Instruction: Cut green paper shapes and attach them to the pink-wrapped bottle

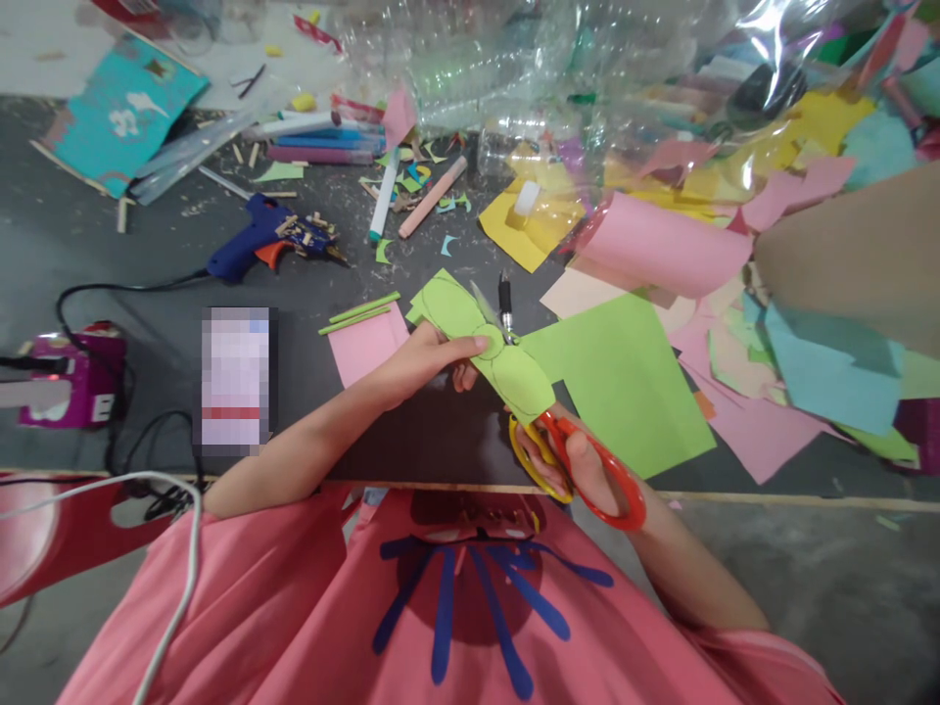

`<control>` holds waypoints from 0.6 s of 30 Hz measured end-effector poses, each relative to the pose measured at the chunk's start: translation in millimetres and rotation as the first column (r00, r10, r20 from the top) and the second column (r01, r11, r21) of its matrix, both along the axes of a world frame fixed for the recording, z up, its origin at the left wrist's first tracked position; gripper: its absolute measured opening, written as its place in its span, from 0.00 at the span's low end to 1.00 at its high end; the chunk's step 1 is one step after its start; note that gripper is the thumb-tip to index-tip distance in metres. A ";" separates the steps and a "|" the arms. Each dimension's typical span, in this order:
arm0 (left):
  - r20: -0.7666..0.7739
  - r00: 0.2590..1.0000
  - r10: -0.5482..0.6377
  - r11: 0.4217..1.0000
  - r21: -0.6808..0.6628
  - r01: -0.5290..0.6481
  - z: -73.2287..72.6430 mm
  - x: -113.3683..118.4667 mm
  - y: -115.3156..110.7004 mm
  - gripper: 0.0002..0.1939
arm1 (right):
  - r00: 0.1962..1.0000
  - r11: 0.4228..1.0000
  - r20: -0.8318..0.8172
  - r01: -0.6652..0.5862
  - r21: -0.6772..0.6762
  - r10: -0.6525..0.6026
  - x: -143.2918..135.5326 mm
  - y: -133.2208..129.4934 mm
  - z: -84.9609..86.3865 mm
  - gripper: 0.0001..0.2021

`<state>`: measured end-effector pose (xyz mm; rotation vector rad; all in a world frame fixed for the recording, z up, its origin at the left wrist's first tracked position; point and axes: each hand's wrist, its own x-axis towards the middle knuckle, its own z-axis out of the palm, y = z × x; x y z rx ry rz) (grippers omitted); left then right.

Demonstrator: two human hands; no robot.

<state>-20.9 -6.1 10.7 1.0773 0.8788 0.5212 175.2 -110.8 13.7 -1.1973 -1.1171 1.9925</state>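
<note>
My left hand [433, 360] pinches a piece of light green paper [523, 377], thumb pressed on its middle. Curved outlines are drawn on the paper. My right hand [580, 460] is closed on a pair of scissors [615, 482] with a red and a yellow handle loop. The blades run under the green paper, and a blade tip shows past its upper edge. Just beyond lies a black and silver pen [505, 302]. A larger green sheet [632, 382] lies to the right, partly over a pale pink sheet.
A blue glue gun [254, 235] with an orange trigger lies back left, its cord running to a purple box [77, 377]. A phone [235, 377] rests near the left forearm. Markers, paper scraps and clear plastic bottles [470, 59] crowd the back; a pink roll [661, 240] lies right.
</note>
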 end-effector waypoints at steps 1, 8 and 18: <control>-0.005 1.000 0.001 1.000 -0.005 -0.001 0.2 0.2 0.0 0.21 | 1.000 1.000 -0.013 0.007 0.002 -0.007 -0.2 0.0 1.1 0.34; -0.001 1.000 0.017 0.999 -0.033 -0.017 0.8 0.0 -0.7 0.20 | 1.000 0.999 -0.005 -0.024 0.028 0.024 1.0 3.7 9.1 0.31; -0.004 1.000 0.019 0.998 -0.062 -0.019 3.9 -0.1 -1.0 0.17 | 1.000 1.000 -0.030 -0.001 0.013 0.001 5.7 -3.4 1.1 0.27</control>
